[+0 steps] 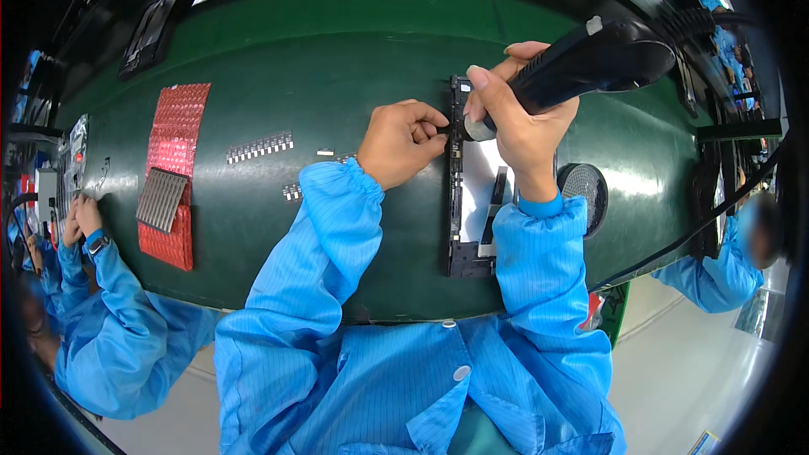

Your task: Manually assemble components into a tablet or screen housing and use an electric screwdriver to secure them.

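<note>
In my right hand [535,122] is a black corded hot-air gun [590,67]; my fingers wrap its body. Its silvery round nozzle [479,128] points down at the long black frame [455,219] with a shiny silver panel [480,177]. My left hand [404,143] is at the frame's left edge, thumb and fingertips pinched together. Whatever they hold, if anything, is too small to make out. My right hand and the gun cover part of the frame and panel.
Left of my hands lie a row of small pieces [259,147] and red bubble wrap [179,131] with a ridged grey tray [162,200]. A round black mesh disc [583,194] sits right of my forearm. A cable [716,223] crosses the right side. A co-worker's hands [82,217] are at the far left.
</note>
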The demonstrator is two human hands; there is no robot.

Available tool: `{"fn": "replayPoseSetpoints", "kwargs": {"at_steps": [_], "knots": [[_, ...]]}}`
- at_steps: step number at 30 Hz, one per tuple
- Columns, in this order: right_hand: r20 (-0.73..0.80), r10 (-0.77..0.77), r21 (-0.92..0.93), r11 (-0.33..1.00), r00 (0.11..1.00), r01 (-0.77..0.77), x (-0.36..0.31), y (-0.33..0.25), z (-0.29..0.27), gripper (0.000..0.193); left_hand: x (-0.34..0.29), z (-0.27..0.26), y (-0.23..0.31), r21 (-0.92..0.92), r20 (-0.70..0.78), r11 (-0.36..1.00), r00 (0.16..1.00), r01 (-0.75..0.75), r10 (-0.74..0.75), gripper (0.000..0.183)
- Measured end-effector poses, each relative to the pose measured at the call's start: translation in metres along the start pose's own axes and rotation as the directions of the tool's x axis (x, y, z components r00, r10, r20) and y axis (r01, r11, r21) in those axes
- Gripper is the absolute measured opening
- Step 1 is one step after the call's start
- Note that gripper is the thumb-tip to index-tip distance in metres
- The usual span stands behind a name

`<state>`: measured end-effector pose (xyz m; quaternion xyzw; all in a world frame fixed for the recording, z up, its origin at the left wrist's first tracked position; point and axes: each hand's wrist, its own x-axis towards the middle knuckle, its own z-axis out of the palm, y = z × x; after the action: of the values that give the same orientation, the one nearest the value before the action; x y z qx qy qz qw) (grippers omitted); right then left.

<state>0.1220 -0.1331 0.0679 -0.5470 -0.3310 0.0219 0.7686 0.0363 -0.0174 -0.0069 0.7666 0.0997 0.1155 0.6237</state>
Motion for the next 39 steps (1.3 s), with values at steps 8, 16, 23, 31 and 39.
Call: {"fn": "replayPoseSetpoints", "kwargs": {"at_steps": [8,16,23,31,39], "knots": [[0.006,-0.028,0.032,0.999,1.0,0.027,-0.0007,0.0004,0.0019,0.031,-0.0006,-0.0017,0.0049,0.037,0.003,0.999,1.0,-0.005,0.005,0.019],[0.035,-0.014,-0.013,1.0,0.999,0.015,-0.0011,-0.0006,0.0006,0.032,-0.0006,-0.0011,0.0041,0.03,-0.004,0.999,0.999,-0.034,0.034,0.019],[0.077,-0.005,-0.094,0.996,0.997,0.012,0.0014,-0.0012,0.0012,0.03,-0.0009,-0.0013,0.0057,0.029,0.001,0.999,1.0,-0.028,0.028,0.018],[0.09,0.034,-0.114,0.993,0.995,-0.024,-0.0018,-0.0008,0.0059,0.027,-0.0008,-0.0016,0.0011,0.024,0.015,1.0,1.0,-0.015,0.015,0.019],[0.221,-0.035,-0.2,0.977,0.975,0.081,-0.0028,0.0009,0.0035,0.037,-0.0005,-0.0025,-0.0002,0.019,0.027,0.998,0.998,-0.053,0.053,0.02]]}}
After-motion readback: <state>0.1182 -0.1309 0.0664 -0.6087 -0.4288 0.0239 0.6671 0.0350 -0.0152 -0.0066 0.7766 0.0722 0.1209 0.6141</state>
